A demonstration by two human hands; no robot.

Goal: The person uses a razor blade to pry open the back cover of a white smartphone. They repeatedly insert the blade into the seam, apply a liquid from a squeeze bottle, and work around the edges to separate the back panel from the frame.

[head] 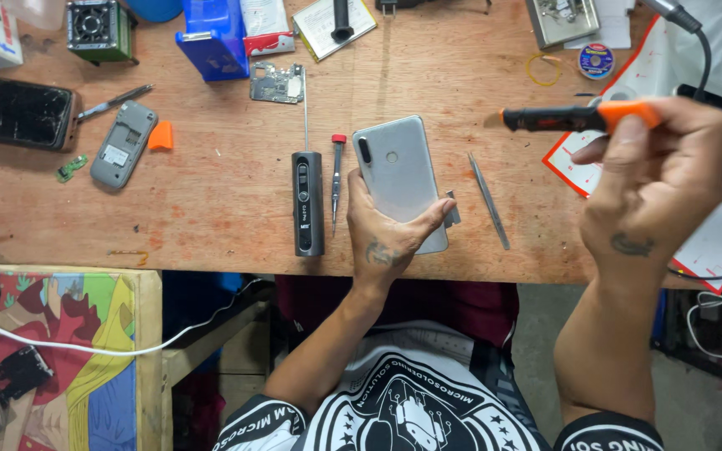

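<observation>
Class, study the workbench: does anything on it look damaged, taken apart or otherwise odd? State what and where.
Yes. At the far left edge lies a black phone with a cracked screen. Beside it a grey phone body lies open with its back off, and a bare circuit board sits loose near the blue box.

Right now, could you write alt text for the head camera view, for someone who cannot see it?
A person's left hand holds a silver phone face down on a wooden workbench, while the right hand lifts an orange-and-black corded tool. Tweezers, a small screwdriver and phone parts lie nearby.
</observation>
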